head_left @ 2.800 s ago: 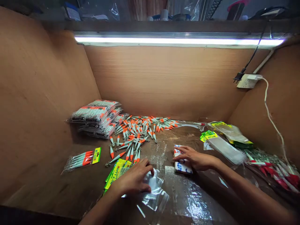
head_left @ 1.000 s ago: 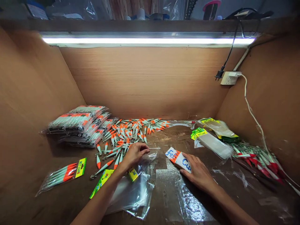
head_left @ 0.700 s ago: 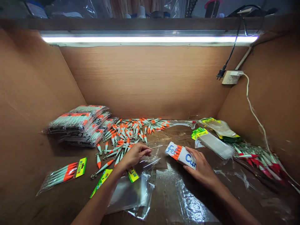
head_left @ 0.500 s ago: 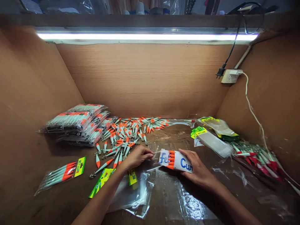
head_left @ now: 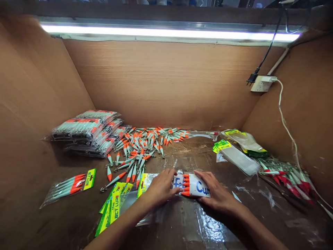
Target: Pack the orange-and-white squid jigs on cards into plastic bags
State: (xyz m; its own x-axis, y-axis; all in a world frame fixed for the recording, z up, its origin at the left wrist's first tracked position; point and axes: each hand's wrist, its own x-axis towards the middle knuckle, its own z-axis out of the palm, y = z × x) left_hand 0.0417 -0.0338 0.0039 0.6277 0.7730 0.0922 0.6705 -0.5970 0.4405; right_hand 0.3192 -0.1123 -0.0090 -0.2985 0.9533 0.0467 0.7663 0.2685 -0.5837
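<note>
Now the left hand (head_left: 164,184) has come up to the white sleeve (head_left: 199,188), pinching what looks like a clear bag (head_left: 151,179) at one end, so bagging the orange-tipped lures (head_left: 186,185) seems under way. The right hand (head_left: 213,191) grips the sleeve's other end, mid counter (head_left: 191,157).

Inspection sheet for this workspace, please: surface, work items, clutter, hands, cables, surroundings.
Surface: brown tabletop, shiny clear tape or film in front.
Work items: white holder with blue lettering, carrying orange-tipped lures; similar loose lures beyond; yellow-green-headed bags at front left.
Clutter: bagged-lure stack and filled pack, left; clear bags, red-white lures, plastic scraps, right.
Hands: right hand grips the white holder's right end; left hand at its other end, grip unclear.
Cables: black plug hangs unplugged by the outlet; white cable plugged in, running down to the red-white lures.
Surroundings: wood-panel walls, lit tube, shelf above.
</note>
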